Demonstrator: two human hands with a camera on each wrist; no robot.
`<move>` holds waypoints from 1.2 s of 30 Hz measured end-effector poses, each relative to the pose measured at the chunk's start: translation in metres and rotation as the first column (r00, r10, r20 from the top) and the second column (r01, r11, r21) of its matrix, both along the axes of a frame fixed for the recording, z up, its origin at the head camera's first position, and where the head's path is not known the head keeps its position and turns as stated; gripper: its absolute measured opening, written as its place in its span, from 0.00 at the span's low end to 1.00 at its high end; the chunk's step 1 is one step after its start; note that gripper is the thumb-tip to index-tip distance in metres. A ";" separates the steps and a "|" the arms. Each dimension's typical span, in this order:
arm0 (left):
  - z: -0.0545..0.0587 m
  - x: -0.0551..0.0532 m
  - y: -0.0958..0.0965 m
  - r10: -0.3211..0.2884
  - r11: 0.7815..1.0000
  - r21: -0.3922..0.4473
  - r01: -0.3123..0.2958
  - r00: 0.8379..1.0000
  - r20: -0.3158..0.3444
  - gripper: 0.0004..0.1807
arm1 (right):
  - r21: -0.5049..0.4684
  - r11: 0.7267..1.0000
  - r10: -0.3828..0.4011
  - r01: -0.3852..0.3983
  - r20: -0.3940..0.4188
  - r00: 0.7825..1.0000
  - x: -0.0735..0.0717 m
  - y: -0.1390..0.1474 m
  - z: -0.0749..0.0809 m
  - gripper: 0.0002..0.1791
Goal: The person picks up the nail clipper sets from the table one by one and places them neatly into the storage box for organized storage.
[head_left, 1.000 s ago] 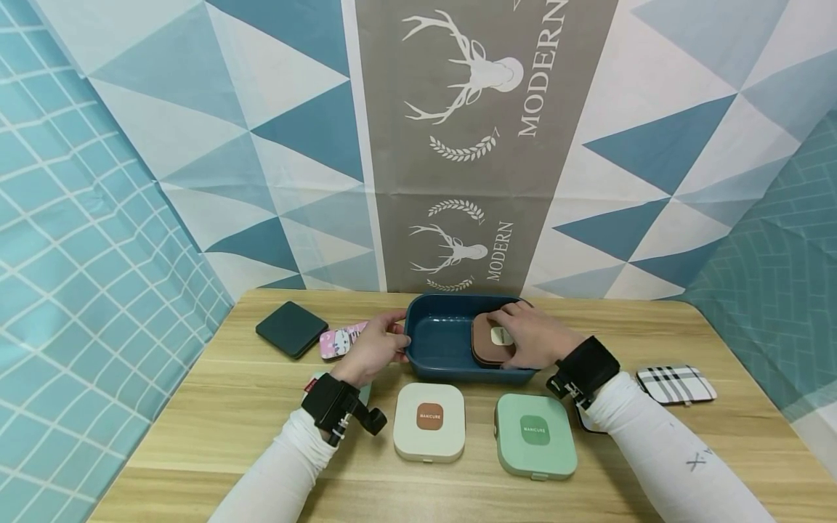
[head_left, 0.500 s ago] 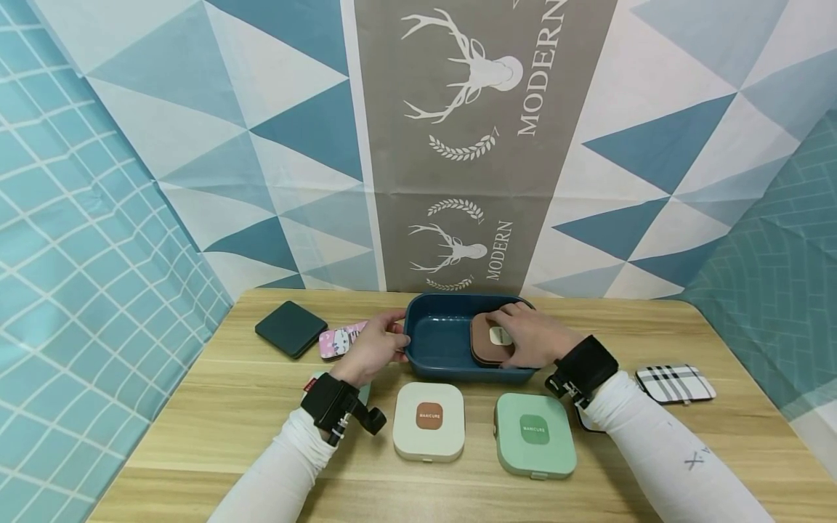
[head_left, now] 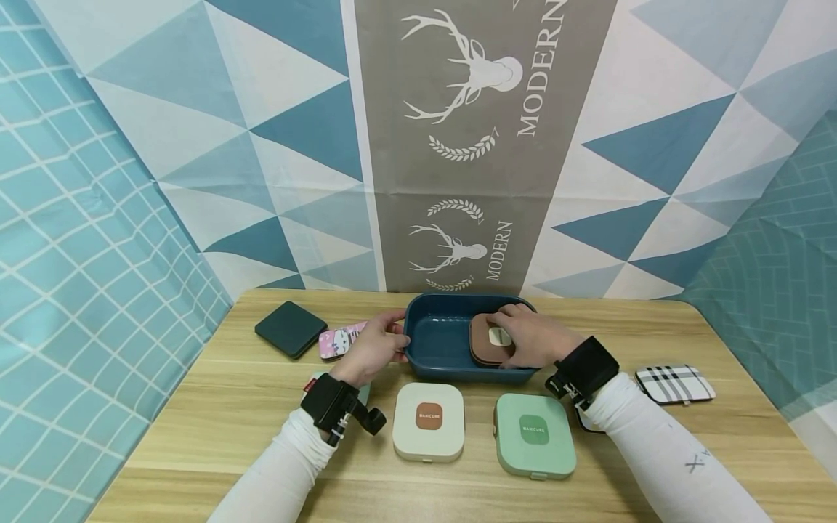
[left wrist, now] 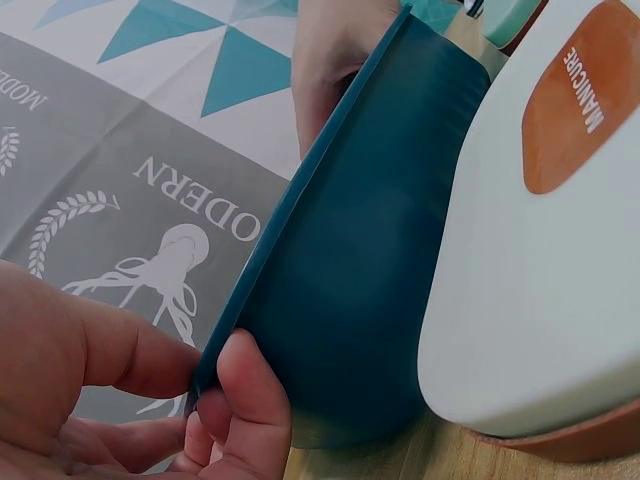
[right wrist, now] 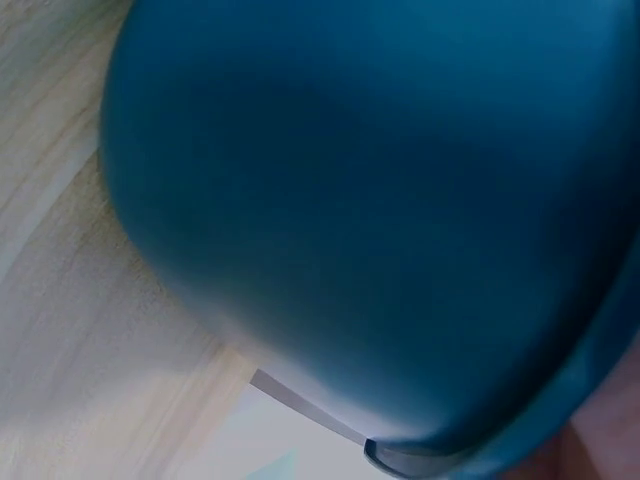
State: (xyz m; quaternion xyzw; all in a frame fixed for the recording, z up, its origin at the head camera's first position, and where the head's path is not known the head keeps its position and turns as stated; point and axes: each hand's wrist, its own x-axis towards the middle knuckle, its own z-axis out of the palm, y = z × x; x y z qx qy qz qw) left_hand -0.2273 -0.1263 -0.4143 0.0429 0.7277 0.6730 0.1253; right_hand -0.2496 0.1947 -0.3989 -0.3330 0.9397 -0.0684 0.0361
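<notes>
Blue bin (head_left: 441,338) on a wooden table (head_left: 209,436), with both hands at work. The left hand (head_left: 373,352) pinches the rim at the bin's left end between thumb and curled fingers. The right hand (head_left: 532,338) reaches over the bin's right end, thumb and fingers bent and set apart across the brown case (head_left: 484,349), which they grip; this case, bearing a pale label, sits inside the bin's right half. Just in front of the bin lie a white case (head_left: 428,444), toward its left, and a green case (head_left: 532,461), toward its right. Left of the bin are a pink case (head_left: 336,343), near it, and a dark square case (head_left: 290,329), farther out. A plaid case (head_left: 676,385) lies well to the bin's right. Behind the bin rises a patterned backdrop (head_left: 458,174).
</notes>
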 end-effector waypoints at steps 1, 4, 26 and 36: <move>0.000 0.000 0.000 -0.001 1.000 0.001 0.001 1.000 0.001 0.33 | -0.001 1.000 0.000 0.000 0.001 1.000 0.000 0.000 0.000 0.48; 0.000 0.000 0.000 0.003 1.000 0.003 -0.003 1.000 0.004 0.32 | -0.004 1.000 0.003 -0.003 0.001 1.000 0.000 0.000 0.000 0.48; 0.000 0.001 0.001 0.017 1.000 -0.014 -0.017 1.000 0.002 0.33 | -0.065 0.998 0.024 -0.024 -0.008 1.000 0.003 0.002 0.004 0.47; 0.001 0.002 0.001 0.016 1.000 -0.008 -0.016 1.000 0.012 0.32 | -0.084 0.996 0.032 -0.033 -0.014 0.999 0.006 0.003 0.009 0.49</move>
